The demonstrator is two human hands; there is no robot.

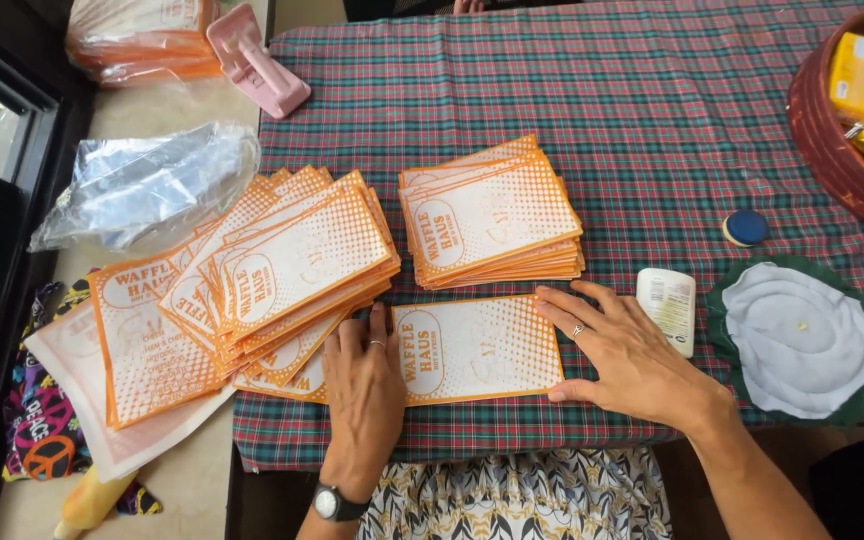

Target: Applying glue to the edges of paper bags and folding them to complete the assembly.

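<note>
Plaid tablecloth [652, 110], two bag stacks, one single bag [477, 348], left hand [364, 385], right hand [624, 355], fingers flat, apart

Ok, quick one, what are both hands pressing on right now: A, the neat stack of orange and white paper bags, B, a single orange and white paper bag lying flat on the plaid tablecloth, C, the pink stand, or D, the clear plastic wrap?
B: the left hand and the right hand rest on the two ends of a single flat paper bag, just in front of the neat stack.
</note>
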